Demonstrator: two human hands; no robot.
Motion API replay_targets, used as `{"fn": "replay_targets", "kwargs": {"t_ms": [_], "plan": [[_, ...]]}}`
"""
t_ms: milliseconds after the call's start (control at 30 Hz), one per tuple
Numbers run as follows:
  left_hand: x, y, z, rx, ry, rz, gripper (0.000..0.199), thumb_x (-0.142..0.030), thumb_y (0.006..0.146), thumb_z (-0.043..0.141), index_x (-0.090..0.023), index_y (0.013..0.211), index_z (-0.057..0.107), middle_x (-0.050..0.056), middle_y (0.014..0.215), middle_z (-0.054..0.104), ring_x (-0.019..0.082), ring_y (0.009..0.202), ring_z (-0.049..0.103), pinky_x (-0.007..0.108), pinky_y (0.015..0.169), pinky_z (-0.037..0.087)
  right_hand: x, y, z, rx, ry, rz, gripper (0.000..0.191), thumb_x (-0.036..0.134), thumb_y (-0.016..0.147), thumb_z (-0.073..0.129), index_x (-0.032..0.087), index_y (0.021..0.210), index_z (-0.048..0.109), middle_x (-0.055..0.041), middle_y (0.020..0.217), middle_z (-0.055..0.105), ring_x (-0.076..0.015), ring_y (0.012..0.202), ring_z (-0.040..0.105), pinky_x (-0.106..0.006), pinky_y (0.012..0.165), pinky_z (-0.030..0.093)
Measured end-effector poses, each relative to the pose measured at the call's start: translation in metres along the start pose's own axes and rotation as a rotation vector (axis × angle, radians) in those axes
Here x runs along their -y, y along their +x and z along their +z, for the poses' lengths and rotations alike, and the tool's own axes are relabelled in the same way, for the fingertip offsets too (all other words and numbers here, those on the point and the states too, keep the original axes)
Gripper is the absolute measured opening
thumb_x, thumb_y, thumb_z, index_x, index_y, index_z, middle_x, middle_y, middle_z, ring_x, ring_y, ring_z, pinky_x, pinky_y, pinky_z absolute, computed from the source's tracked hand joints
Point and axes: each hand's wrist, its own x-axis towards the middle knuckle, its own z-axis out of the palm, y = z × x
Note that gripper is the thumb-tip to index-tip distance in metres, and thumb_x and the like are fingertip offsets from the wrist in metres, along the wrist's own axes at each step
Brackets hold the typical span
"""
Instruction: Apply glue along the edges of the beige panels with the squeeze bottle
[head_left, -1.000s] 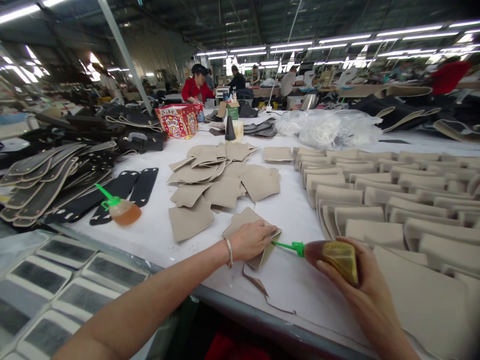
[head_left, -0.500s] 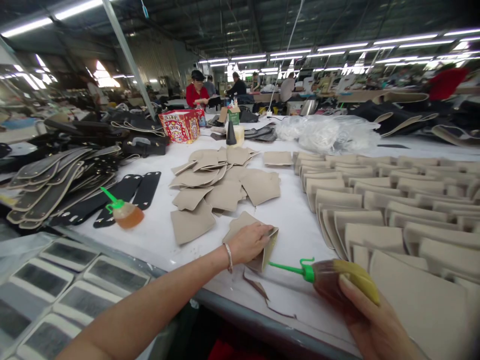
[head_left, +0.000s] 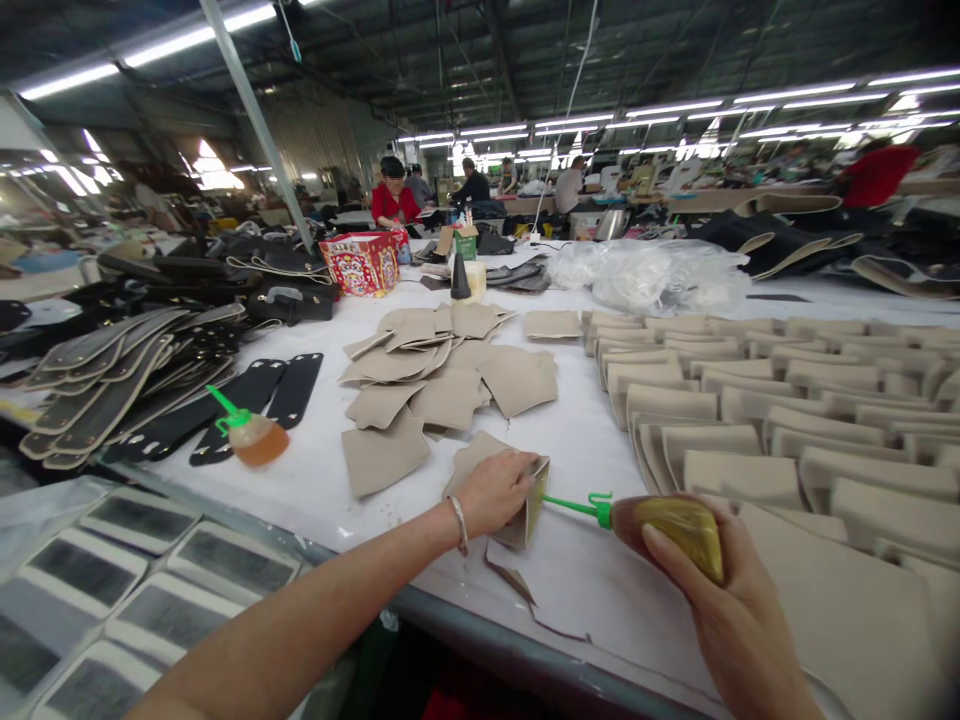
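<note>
My left hand is closed on a beige leather piece near the table's front edge, its right edge bent up. My right hand grips a squeeze glue bottle with amber liquid inside, held on its side. The bottle's green nozzle points left, its tip at the raised edge of that piece. Just beyond my left hand is a loose pile of flat beige leather pieces. Rows of folded beige pieces overlap on the right.
A second glue bottle stands at the left by black straps. Trimmed scrap lies by the front edge. Black leather parts are stacked left; clear plastic and a red patterned box stand behind. A co-worker in red sits farther back.
My right hand has moved left and slightly up with the glue bottle, and more of the hand shows. My left hand keeps its hold on the leather piece. The view has shifted slightly.
</note>
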Motion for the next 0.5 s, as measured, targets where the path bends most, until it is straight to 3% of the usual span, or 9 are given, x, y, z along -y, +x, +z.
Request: {"fn": "replay_targets", "kwargs": {"t_ms": [133, 267, 400, 500], "plan": [[-0.001, -0.001, -0.001, -0.002, 0.01, -0.008, 0.041, -0.02, 0.094, 0.037, -0.018, 0.131, 0.055, 0.009, 0.122, 0.062, 0.023, 0.099, 0.062, 0.035, 0.089, 0.053, 0.008, -0.006, 0.0, 0.022, -0.145, -0.032, 0.069, 0.066, 0.07, 0.074, 0.021, 0.12, 0.056, -0.0066, 0.104, 0.065, -0.0295, 0.093, 0.063, -0.037, 0.078, 0.054], [-0.001, 0.0, 0.0, -0.001, -0.015, -0.008, 0.042, -0.02, 0.092, 0.039, -0.018, 0.131, 0.056, 0.009, 0.121, 0.063, 0.023, 0.099, 0.062, 0.033, 0.086, 0.054, 0.017, -0.02, -0.001, 0.089, -0.102, 0.062, 0.064, 0.065, 0.074, 0.072, 0.023, 0.121, 0.057, -0.0041, 0.102, 0.066, -0.0263, 0.091, 0.062, -0.035, 0.084, 0.05], [0.001, 0.001, 0.002, 0.016, -0.075, -0.047, 0.044, -0.025, 0.092, 0.041, -0.018, 0.132, 0.056, 0.009, 0.119, 0.063, 0.021, 0.091, 0.063, 0.03, 0.075, 0.055, 0.011, -0.021, -0.007, 0.137, 0.279, 0.273, 0.06, 0.055, 0.068, 0.082, 0.022, 0.115, 0.064, -0.007, 0.107, 0.069, -0.0297, 0.1, 0.064, -0.037, 0.087, 0.055], [0.004, -0.001, -0.005, -0.001, -0.076, -0.076, 0.043, -0.03, 0.093, 0.041, -0.018, 0.131, 0.058, 0.008, 0.114, 0.063, 0.021, 0.092, 0.063, 0.032, 0.082, 0.054, 0.007, -0.01, -0.013, 0.042, 0.603, 0.475, 0.051, 0.05, 0.061, 0.085, 0.022, 0.102, 0.072, -0.0109, 0.115, 0.069, -0.0357, 0.107, 0.064, -0.042, 0.083, 0.059]]}}
